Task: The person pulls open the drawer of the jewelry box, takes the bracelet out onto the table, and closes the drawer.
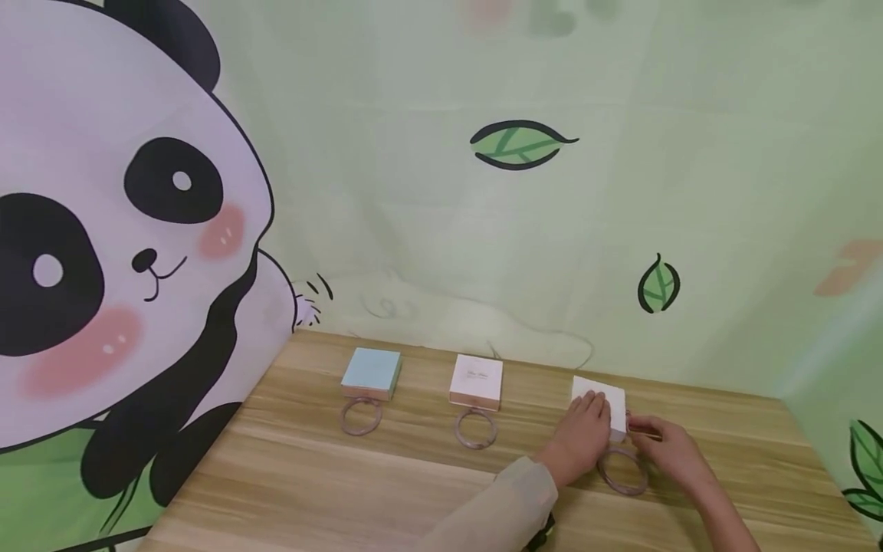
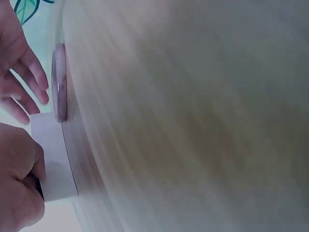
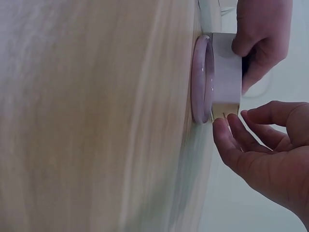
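At the right of the table, my left hand (image 1: pixel 582 433) holds a small white box (image 1: pixel 617 418), its fingers bent over the top. In the right wrist view, the left thumb lies against the white box (image 3: pixel 226 67) near its upper edge. My right hand (image 1: pixel 672 452) is at the box's right end. Its fingers are spread and loosely bent, with fingertips close to a thin tab on that end; whether they touch it I cannot tell. A pale purple bangle (image 3: pixel 198 79) lies on the table just in front of this box.
Further left on the table (image 1: pixel 310 475) are a white-topped box (image 1: pixel 476 376) and a light blue box (image 1: pixel 372 369). Before them lie a middle bangle (image 1: pixel 476 445) and a left bangle (image 1: pixel 361 433). Behind the table hangs a green backdrop (image 1: pixel 414 192) with a panda (image 1: pixel 172 268).
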Available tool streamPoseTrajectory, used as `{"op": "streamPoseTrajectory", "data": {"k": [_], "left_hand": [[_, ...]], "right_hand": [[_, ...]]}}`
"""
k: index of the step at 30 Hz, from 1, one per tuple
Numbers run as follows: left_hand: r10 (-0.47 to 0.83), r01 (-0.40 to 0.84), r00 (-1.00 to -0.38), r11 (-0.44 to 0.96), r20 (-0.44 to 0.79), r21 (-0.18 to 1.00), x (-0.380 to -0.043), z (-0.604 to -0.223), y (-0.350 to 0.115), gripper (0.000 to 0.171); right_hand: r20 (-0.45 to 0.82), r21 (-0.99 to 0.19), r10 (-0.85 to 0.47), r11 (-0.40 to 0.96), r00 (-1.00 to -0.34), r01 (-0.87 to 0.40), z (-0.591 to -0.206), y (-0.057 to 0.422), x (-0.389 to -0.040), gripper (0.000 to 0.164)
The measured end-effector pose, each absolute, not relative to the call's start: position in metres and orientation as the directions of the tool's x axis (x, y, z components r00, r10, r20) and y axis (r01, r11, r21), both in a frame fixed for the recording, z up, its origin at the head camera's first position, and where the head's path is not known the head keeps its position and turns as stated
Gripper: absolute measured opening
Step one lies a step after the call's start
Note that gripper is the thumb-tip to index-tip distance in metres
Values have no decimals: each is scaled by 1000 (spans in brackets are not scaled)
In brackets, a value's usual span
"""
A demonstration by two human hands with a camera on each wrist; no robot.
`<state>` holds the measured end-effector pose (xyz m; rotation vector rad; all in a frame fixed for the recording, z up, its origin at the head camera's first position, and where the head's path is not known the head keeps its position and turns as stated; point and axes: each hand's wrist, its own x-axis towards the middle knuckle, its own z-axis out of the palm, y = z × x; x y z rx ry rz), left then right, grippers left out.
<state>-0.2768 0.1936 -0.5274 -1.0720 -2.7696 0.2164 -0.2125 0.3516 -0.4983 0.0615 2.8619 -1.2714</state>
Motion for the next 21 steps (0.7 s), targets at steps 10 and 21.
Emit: {"op": "streamPoseTrajectory", "data": {"k": [10, 21], "left_hand": [[691, 659, -704, 722, 164, -212, -280, -522, 190, 49], [577, 559, -796, 817, 185, -141, -271, -524, 202, 64]], "right_hand": [[-22, -695, 35, 718, -999, 41, -498, 359, -204, 36], [-44, -689, 54, 722, -998, 70, -500, 363, -200, 38]]}}
